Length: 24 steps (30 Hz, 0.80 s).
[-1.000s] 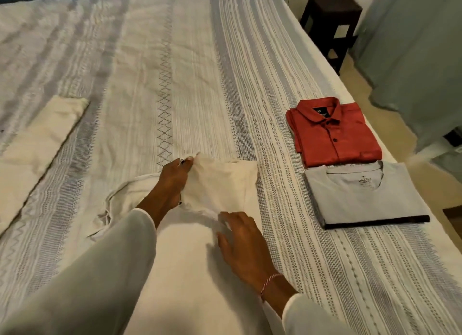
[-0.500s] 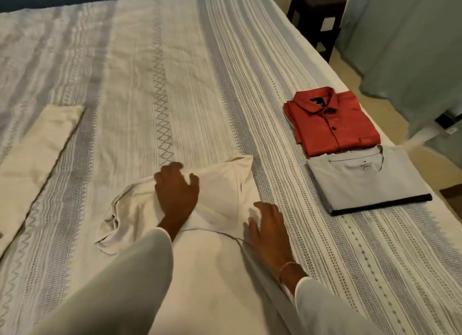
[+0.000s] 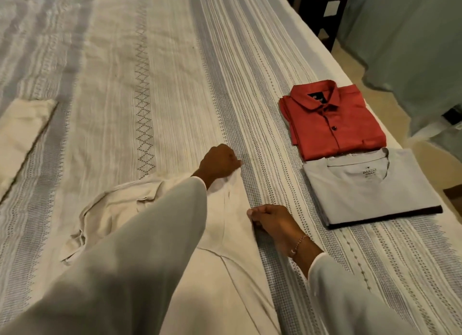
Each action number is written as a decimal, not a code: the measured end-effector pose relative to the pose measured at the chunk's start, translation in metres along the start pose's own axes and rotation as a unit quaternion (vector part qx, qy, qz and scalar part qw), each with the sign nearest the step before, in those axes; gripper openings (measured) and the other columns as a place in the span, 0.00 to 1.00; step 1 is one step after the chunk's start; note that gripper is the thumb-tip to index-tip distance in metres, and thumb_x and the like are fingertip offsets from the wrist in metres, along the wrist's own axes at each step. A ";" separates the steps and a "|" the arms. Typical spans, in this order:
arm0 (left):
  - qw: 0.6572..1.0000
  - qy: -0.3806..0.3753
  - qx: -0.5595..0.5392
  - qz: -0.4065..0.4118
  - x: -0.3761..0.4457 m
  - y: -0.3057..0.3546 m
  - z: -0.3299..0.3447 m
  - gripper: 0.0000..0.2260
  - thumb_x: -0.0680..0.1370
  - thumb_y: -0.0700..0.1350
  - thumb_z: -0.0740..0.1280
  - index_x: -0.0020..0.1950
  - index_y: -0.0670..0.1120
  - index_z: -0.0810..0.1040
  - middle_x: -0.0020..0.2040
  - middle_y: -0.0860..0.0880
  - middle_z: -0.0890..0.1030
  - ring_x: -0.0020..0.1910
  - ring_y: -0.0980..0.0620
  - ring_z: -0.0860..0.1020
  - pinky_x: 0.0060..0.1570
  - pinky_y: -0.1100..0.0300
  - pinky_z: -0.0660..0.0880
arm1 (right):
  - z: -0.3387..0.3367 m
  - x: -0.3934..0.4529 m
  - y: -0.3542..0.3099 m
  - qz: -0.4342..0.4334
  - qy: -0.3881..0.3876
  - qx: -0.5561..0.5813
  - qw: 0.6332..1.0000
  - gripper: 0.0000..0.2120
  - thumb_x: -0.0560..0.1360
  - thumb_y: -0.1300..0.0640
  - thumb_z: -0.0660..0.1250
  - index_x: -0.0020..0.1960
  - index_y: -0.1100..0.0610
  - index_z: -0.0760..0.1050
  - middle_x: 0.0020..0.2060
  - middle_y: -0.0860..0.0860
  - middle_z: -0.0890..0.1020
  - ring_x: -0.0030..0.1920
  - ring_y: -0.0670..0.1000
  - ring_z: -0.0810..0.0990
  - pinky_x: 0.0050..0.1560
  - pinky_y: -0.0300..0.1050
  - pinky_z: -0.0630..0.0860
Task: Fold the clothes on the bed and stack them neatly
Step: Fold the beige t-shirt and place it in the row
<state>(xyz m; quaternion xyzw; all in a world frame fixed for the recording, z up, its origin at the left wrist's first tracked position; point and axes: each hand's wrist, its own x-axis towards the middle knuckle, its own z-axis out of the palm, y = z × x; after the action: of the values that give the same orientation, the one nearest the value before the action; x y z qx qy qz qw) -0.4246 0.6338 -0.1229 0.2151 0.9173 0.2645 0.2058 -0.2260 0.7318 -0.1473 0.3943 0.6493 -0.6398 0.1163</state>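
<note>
While both hands, left (image 3: 220, 161) and right (image 3: 271, 221), pinch the cream garment's (image 3: 232, 237) right edge, fingers curled, cloth looks light, limp; hold corners.

I see a dark wooden stool (image 3: 318, 8) at the upper right, a grey-green curtain (image 3: 410, 47) beside it — beige floor (image 3: 350, 67) below, dimly and warmly lit.

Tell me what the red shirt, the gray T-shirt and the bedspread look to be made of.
Red shirt: smooth woven cloth, perhaps cotton blend; faint sheen, crisp collar. Gray T-shirt: matte knit, likely cotton jersey; soft flat surface. Bedspread: coarse woven cotton by look; visible ribbed weave and patterned stripes.
</note>
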 end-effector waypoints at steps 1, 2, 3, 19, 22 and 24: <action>1.000 -0.003 0.003 -0.005 0.004 -0.002 -0.003 0.12 0.77 0.51 0.73 0.39 0.45 0.80 0.37 0.50 0.81 0.40 0.49 0.80 0.39 0.61 0.69 | 0.000 0.000 0.000 0.005 -0.001 0.002 1.000 0.09 0.74 0.58 0.76 0.37 0.60 0.83 0.35 0.53 0.83 0.39 0.52 0.79 0.51 0.52 0.80; 1.000 0.000 0.004 -0.015 0.009 -0.003 -0.003 0.11 0.77 0.51 0.73 0.41 0.45 0.82 0.40 0.49 0.83 0.41 0.50 0.80 0.42 0.59 0.71 | 0.001 0.002 0.000 0.009 0.005 0.001 1.000 0.10 0.74 0.58 0.76 0.35 0.58 0.81 0.34 0.53 0.82 0.38 0.52 0.78 0.48 0.50 0.79; 1.000 0.006 0.005 -0.026 0.011 -0.006 -0.005 0.10 0.77 0.52 0.73 0.44 0.46 0.84 0.42 0.49 0.84 0.43 0.51 0.80 0.44 0.58 0.73 | 0.003 0.001 0.000 0.009 0.014 -0.001 1.000 0.12 0.74 0.58 0.75 0.33 0.56 0.80 0.32 0.52 0.81 0.37 0.51 0.78 0.45 0.49 0.78; 0.993 0.109 0.051 0.000 -0.032 -0.004 0.015 0.26 0.81 0.51 0.68 0.76 0.45 0.66 0.69 0.43 0.76 0.68 0.41 0.72 0.63 0.47 0.72 | 0.009 -0.006 0.007 -0.077 0.076 -0.096 0.989 0.12 0.75 0.50 0.74 0.46 0.60 0.80 0.37 0.49 0.83 0.42 0.49 0.81 0.48 0.46 0.78; 0.978 0.154 0.133 0.037 -0.064 0.001 0.014 0.25 0.80 0.48 0.69 0.74 0.43 0.67 0.66 0.41 0.74 0.65 0.41 0.71 0.60 0.49 0.72 | 0.006 -0.022 0.009 -0.078 0.065 -0.081 0.991 0.11 0.74 0.49 0.75 0.49 0.54 0.78 0.40 0.46 0.83 0.45 0.47 0.82 0.52 0.45 0.79; 0.978 0.163 0.121 0.044 -0.087 0.000 0.013 0.18 0.80 0.47 0.69 0.68 0.43 0.72 0.62 0.42 0.76 0.61 0.42 0.73 0.56 0.49 0.73 | 0.003 -0.032 0.015 -0.084 0.057 -0.059 0.993 0.11 0.73 0.51 0.76 0.50 0.53 0.77 0.43 0.48 0.84 0.48 0.49 0.83 0.54 0.47 0.80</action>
<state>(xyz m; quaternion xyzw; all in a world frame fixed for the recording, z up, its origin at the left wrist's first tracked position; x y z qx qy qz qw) -0.3463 0.5946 -0.1102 0.2327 0.9532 0.1925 0.0136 -0.1957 0.7150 -0.1379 0.3662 0.7227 -0.5842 0.0483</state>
